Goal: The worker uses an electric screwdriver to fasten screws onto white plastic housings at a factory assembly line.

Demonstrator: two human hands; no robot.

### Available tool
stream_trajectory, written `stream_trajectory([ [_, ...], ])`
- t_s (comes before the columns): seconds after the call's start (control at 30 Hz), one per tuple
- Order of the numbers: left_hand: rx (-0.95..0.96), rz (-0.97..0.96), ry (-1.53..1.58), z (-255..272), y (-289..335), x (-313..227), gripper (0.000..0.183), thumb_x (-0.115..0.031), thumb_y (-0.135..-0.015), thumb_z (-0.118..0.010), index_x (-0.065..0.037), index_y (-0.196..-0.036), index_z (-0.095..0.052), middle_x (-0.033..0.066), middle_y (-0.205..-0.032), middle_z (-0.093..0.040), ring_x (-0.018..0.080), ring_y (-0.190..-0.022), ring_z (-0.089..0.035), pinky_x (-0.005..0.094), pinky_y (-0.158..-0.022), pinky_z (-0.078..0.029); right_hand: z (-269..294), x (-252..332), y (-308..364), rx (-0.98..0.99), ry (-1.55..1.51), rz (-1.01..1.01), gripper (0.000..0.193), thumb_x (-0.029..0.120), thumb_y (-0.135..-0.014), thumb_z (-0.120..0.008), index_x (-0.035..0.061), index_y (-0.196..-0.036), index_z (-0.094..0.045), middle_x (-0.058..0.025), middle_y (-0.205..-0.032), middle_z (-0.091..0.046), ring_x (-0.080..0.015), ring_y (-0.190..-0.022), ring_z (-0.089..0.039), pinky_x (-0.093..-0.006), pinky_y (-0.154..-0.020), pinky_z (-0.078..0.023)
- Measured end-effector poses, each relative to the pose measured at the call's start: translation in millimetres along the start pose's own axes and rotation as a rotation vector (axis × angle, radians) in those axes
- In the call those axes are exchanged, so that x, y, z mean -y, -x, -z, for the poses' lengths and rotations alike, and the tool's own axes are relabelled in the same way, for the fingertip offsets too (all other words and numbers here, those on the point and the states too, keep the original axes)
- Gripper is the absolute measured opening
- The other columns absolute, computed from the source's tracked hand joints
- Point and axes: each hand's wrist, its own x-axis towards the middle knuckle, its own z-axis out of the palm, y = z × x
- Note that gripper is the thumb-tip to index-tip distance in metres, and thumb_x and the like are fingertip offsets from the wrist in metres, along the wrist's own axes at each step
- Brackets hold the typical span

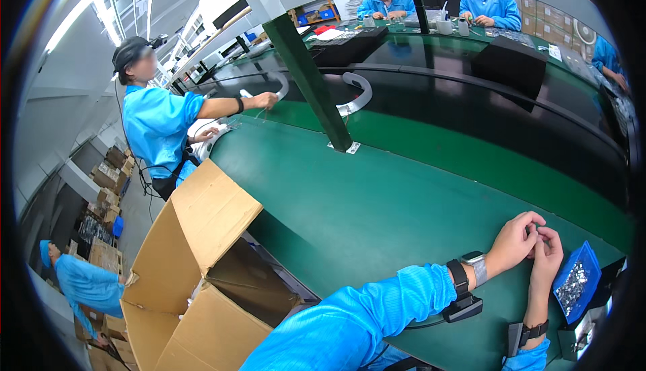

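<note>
My left hand (513,242) and my right hand (548,255) meet above the right part of the green tabletop (377,203). The fingers of both are bent and pinched together at the tips. Whatever lies between them is too small or hidden to make out. Just right of my right hand stands a blue bin (593,268) with many small shiny metal parts (573,289) in it. On my left wrist sit a watch (476,267) and a black strap with a small device (463,306). Another strap (537,330) circles my right wrist.
An open cardboard box (219,213) stands at the table's near left. A green post (306,78) rises from the table. Beyond runs a dark conveyor (431,105) carrying a white curved part (363,95). A co-worker (158,115) stands at the left; others sit across.
</note>
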Motion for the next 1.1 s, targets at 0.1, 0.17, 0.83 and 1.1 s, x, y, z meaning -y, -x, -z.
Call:
stream_trajectory([
  [0.1, -0.006, -0.004, 0.005, -2, 0, 0, 0.014, -0.005, -0.095, -0.051, -0.001, -0.105, -0.060, 0.0044, -0.080, -0.058, 0.0070, -0.053, -0.050, 0.0250, -0.050, -0.042, 1, 0, 0, 0.009, 0.000, 0.006, 0.015, -0.001, -0.095, -0.053, -0.0004, -0.110, -0.057, -0.0005, -0.088, -0.059, -0.0022, -0.066, -0.055, -0.0158, -0.053, -0.040],
  [0.17, -0.017, -0.013, -0.004, -1, 0, 1, 0.014, -0.005, -0.095, -0.051, -0.001, -0.105, -0.060, 0.0042, -0.079, -0.058, 0.0070, -0.053, -0.050, 0.0249, -0.050, -0.042, -1, 3, 1, 0.014, -0.004, 0.010, 0.015, -0.001, -0.095, -0.053, -0.0005, -0.110, -0.057, -0.0005, -0.088, -0.060, -0.0022, -0.066, -0.055, -0.0159, -0.053, -0.040],
  [0.83, 0.038, 0.037, -0.007, 3, -1, 0, 0.018, -0.006, -0.095, -0.053, -0.003, -0.111, -0.060, 0.0032, -0.083, -0.059, 0.0063, -0.057, -0.053, 0.0246, -0.053, -0.045, -5, 8, 2, 0.008, 0.009, 0.001, 0.014, -0.001, -0.095, -0.055, -0.0003, -0.108, -0.059, -0.0005, -0.088, -0.061, -0.0032, -0.064, -0.057, -0.0167, -0.054, -0.044],
  [1.1, -0.150, -0.163, -0.430, 102, -82, -9, 0.032, -0.008, -0.088, -0.061, -0.004, -0.119, -0.059, 0.0061, -0.096, -0.063, 0.0150, -0.086, -0.060, 0.0297, -0.073, -0.051, -5, 20, 3, -0.016, 0.069, -0.078, 0.012, 0.001, -0.093, -0.059, 0.0008, -0.104, -0.062, 0.0002, -0.084, -0.058, -0.0047, -0.060, -0.054, -0.0197, -0.054, -0.045],
])
